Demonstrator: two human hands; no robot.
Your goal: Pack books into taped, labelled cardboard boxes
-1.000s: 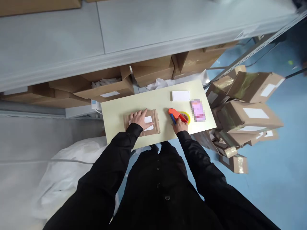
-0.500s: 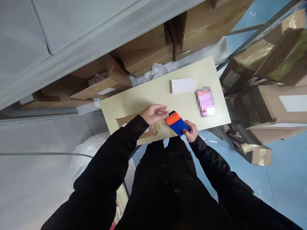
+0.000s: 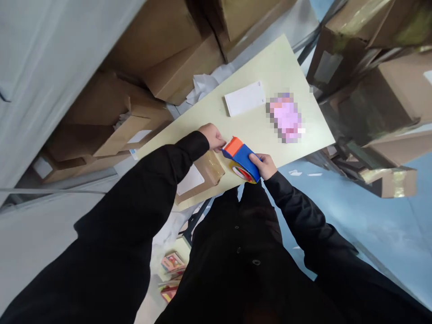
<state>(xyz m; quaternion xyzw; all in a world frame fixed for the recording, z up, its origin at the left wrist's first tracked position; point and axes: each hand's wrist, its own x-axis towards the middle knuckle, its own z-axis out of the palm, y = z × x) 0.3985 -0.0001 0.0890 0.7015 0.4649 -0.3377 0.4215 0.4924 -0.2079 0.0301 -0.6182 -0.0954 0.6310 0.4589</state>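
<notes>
Spotter: Where are your hands?

Me: My right hand (image 3: 265, 166) is closed around the blue-and-orange tape dispenser (image 3: 248, 159), just right of the brown parcel (image 3: 213, 167). My left hand (image 3: 210, 135) is at the parcel's far edge, fingers drawn narrow beside the dispenser's toothed edge (image 3: 227, 145). I can't tell from here whether they pinch any tape.

Spotter: And the parcel?

Me: Lying on the table (image 3: 283, 58), partly under my left sleeve (image 3: 192, 150). I see neither hand pressing on it.

Spotter: What worries you?

Me: Those teeth, mostly. If the dispenser tipped or slipped in my grip, they could nick a fingertip. A poor hold on the tape end could let it snap back to the roll (image 3: 242, 173) or fold onto itself. And with the parcel unheld, I reckon a sideways pull could drag it, leaving a strip crooked or over the white label (image 3: 191, 180).
</notes>
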